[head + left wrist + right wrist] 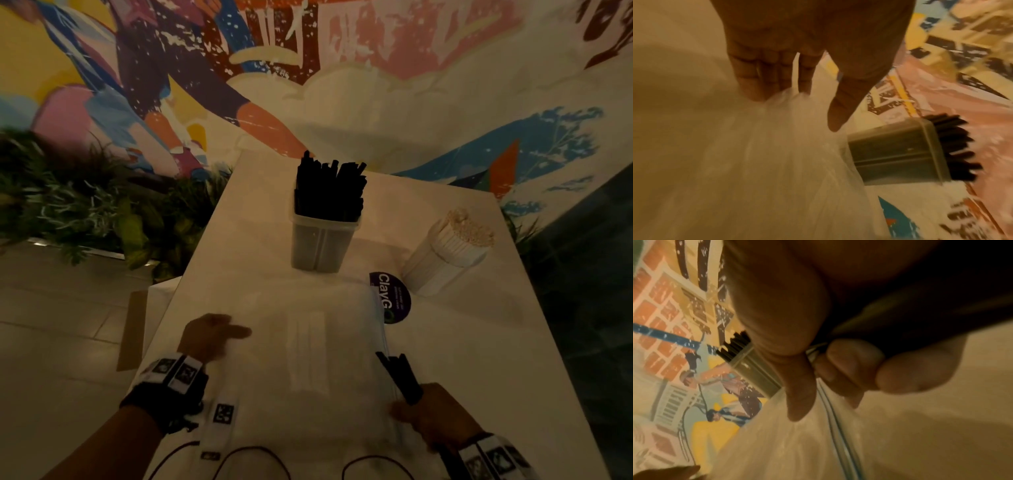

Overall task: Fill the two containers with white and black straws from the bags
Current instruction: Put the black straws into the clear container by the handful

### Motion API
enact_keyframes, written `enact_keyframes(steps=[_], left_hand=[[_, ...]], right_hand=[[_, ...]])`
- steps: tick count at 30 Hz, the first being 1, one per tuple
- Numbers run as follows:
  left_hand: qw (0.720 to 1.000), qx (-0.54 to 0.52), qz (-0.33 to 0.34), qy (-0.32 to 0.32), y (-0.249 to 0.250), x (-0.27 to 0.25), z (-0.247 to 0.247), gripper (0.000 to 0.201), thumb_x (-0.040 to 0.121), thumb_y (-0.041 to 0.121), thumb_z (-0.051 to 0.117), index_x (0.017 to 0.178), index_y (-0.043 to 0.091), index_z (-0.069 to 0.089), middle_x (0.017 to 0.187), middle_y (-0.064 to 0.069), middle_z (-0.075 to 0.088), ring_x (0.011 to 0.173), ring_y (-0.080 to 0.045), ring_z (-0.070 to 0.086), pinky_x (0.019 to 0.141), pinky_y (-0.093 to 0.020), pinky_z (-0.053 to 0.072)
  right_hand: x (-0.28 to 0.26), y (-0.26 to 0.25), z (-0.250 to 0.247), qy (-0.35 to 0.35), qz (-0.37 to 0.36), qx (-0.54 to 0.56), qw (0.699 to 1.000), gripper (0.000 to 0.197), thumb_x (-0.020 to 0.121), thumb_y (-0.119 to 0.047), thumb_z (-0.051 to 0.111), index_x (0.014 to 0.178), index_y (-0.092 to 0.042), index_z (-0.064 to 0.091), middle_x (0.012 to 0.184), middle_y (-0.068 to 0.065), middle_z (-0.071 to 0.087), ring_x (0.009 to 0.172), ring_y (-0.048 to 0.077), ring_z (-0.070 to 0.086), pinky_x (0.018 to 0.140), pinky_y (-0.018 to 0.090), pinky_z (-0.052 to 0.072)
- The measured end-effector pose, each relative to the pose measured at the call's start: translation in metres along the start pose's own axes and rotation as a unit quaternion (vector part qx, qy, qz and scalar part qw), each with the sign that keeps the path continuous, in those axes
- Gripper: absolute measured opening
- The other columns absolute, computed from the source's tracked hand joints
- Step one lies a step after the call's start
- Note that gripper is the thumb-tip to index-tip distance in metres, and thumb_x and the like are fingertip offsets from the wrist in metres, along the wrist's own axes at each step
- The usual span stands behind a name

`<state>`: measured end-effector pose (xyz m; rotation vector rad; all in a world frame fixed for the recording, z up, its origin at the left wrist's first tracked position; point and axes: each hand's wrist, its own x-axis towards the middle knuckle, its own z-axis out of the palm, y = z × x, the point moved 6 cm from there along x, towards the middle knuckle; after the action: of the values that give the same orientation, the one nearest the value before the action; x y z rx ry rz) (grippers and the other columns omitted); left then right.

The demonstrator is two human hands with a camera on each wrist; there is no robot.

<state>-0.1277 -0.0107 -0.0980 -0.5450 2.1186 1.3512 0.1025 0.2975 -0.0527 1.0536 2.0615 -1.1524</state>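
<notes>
A clear square container [322, 240] stands mid-table, packed with black straws [329, 185]; it also shows in the left wrist view [898, 154]. To its right a round container [442, 263] is full of white straws [469, 226]. A clear plastic bag [308, 353] lies flat near me, with a few white straws showing through it. My left hand [212, 337] rests on the bag's left end, straight fingers [764, 78] pressing the bunched plastic, thumb apart. My right hand [431, 421] grips a small bundle of black straws [399, 377] at the bag's right edge [830, 410].
A round purple sticker [394, 294] lies on the white table [479, 359] between the bag and the white-straw container. Thin dark cables [257, 459] loop at the near edge. Plants [85, 205] stand left of the table, and a painted wall rises behind.
</notes>
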Motion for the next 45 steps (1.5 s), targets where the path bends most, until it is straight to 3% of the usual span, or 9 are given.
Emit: enact_keyframes(steps=[3,6,11,15,20,23,28,35,45], left_hand=[[0.986,0.104,0.116,0.058,0.041,-0.018,-0.022,0.061,0.065,0.029,0.083,0.118,0.015,0.056,0.129,-0.01,0.053,0.112,-0.03,0.052,0.094,-0.04,0.044],[0.954,0.126,0.257,0.089,0.101,-0.042,-0.033,0.054,0.069,0.03,0.08,0.115,0.016,0.057,0.129,-0.009,0.051,0.111,-0.026,0.052,0.084,-0.034,0.042],[0.911,0.132,0.388,0.037,0.191,-0.058,-0.005,0.056,0.065,0.034,0.082,0.112,0.015,0.057,0.123,-0.007,0.052,0.109,-0.024,0.053,0.085,-0.033,0.043],[0.911,0.16,0.379,-0.017,0.224,-0.038,0.037,0.081,0.06,0.04,0.083,0.128,0.017,0.045,0.133,-0.007,0.046,0.119,-0.026,0.047,0.099,-0.04,0.042],[0.937,0.158,0.308,-0.052,0.228,-0.019,0.08,0.108,0.061,0.051,0.079,0.145,0.02,0.019,0.149,-0.004,0.033,0.133,-0.027,0.037,0.107,-0.036,0.033],[0.934,0.137,0.328,-0.046,0.231,-0.022,0.089,0.088,0.066,0.049,0.077,0.139,0.027,0.033,0.138,0.001,0.048,0.124,-0.024,0.048,0.092,-0.026,0.036],[0.931,0.154,0.329,-0.022,0.228,-0.02,0.087,0.083,0.069,0.051,0.073,0.14,0.035,0.032,0.135,0.001,0.052,0.119,-0.028,0.052,0.09,-0.029,0.041],[0.933,0.155,0.324,0.001,0.224,-0.019,0.086,0.082,0.067,0.052,0.074,0.138,0.036,0.034,0.127,-0.001,0.059,0.112,-0.029,0.056,0.086,-0.031,0.046],[0.935,0.15,0.321,-0.003,0.223,-0.02,0.085,0.083,0.065,0.053,0.074,0.137,0.039,0.034,0.126,0.001,0.06,0.111,-0.029,0.057,0.091,-0.037,0.049]], right_hand=[[-0.016,-0.004,-0.03,0.078,0.002,0.061,0.995,0.033,0.081,-0.036,0.073,0.066,-0.011,0.059,0.037,-0.004,0.046,0.032,0.01,0.041,0.041,0.02,0.034],[-0.042,-0.043,-0.073,0.176,-0.079,0.115,0.974,0.044,0.082,-0.034,0.07,0.054,-0.008,0.048,0.044,0.006,0.044,0.039,0.018,0.042,0.045,0.026,0.039],[-0.083,-0.154,-0.135,0.22,-0.406,0.284,0.84,0.033,0.081,-0.028,0.068,0.064,-0.006,0.052,0.055,0.011,0.053,0.057,0.035,0.052,0.067,0.043,0.05],[-0.098,-0.234,-0.158,0.228,-0.567,0.358,0.705,0.026,0.093,-0.02,0.056,0.07,-0.028,0.062,0.057,-0.007,0.057,0.054,0.019,0.056,0.065,0.04,0.052],[-0.091,-0.307,-0.169,0.254,-0.628,0.369,0.637,0.022,0.086,-0.029,0.059,0.069,-0.014,0.06,0.058,-0.002,0.061,0.058,0.019,0.059,0.066,0.034,0.051],[-0.061,-0.329,-0.16,0.209,-0.613,0.388,0.656,0.012,0.084,-0.013,0.066,0.074,-0.009,0.062,0.061,-0.003,0.065,0.058,0.015,0.06,0.063,0.029,0.05],[-0.029,-0.341,-0.13,0.163,-0.589,0.294,0.735,0.015,0.079,0.0,0.071,0.071,-0.012,0.065,0.063,-0.008,0.068,0.062,0.011,0.062,0.067,0.025,0.05],[-0.023,-0.347,-0.124,0.107,-0.597,0.286,0.742,0.012,0.074,0.004,0.066,0.079,-0.007,0.065,0.065,0.001,0.063,0.063,0.022,0.057,0.066,0.033,0.049],[-0.015,-0.35,-0.133,0.154,-0.589,0.293,0.737,0.017,0.072,0.006,0.065,0.076,-0.011,0.065,0.072,0.005,0.063,0.067,0.024,0.059,0.07,0.038,0.052]])
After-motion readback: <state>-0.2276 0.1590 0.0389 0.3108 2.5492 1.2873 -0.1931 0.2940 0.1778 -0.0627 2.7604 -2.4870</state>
